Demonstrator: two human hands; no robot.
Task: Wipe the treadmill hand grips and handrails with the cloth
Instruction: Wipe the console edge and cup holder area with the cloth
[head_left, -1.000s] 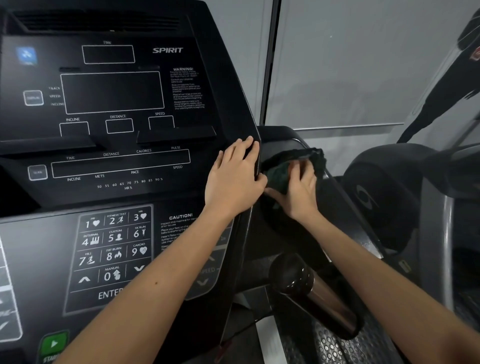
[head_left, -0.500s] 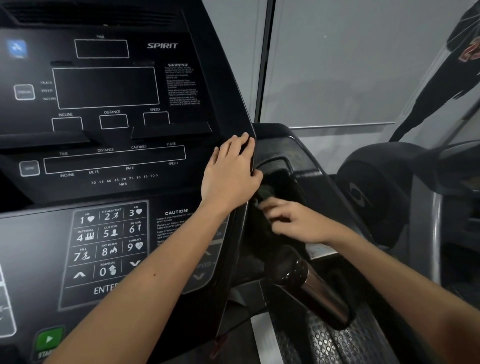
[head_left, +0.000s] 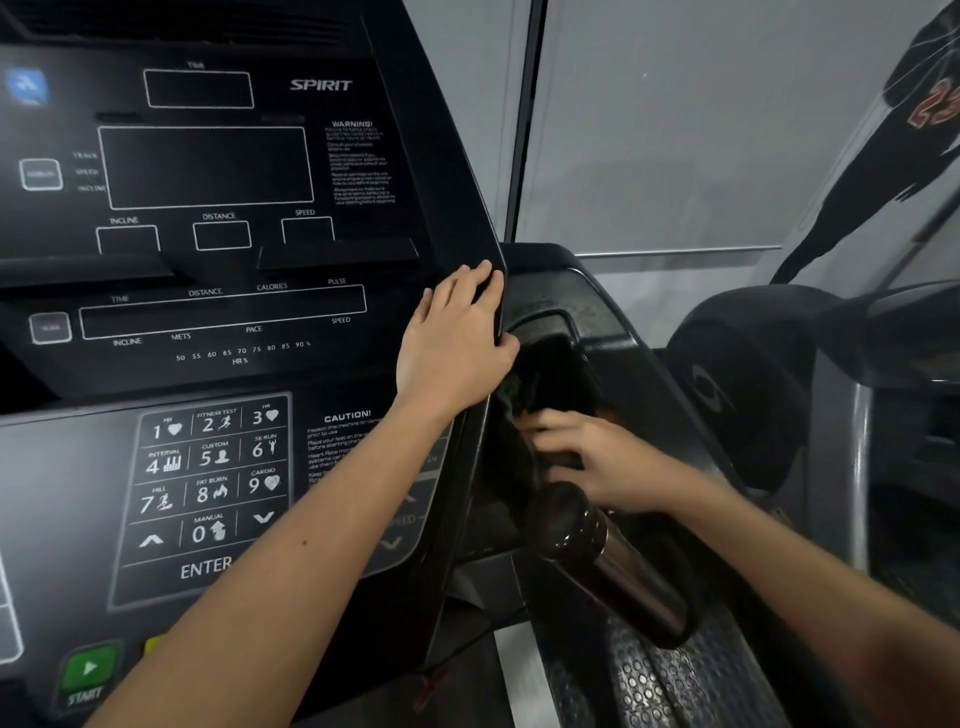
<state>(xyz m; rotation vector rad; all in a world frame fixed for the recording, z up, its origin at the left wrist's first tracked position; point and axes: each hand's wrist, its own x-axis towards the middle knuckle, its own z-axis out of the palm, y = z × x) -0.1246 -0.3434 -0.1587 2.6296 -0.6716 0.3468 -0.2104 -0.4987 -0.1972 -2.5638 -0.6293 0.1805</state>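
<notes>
My left hand (head_left: 457, 343) lies flat on the right edge of the black treadmill console (head_left: 208, 312), fingers straight. My right hand (head_left: 592, 462) reaches into the dark recess (head_left: 566, 364) beside the console and grips the dark green cloth (head_left: 511, 395), fingers above and thumb below. The cloth is mostly lost in shadow. Just below that hand sits the hand grip (head_left: 602, 545), a shiny metal tube with a black rounded cap. The black right handrail (head_left: 639, 343) runs along the recess's outer side.
The keypad (head_left: 208, 483) and green start button (head_left: 88, 670) sit low on the console. Another black machine (head_left: 743, 384) stands close on the right. A grey wall with a dark figure graphic (head_left: 883, 156) is behind. Perforated metal (head_left: 654, 675) lies below the grip.
My right hand has carried the cloth down from the top of the handrail into the recess, toward the hand grip. The left hand has stayed on the console edge.
</notes>
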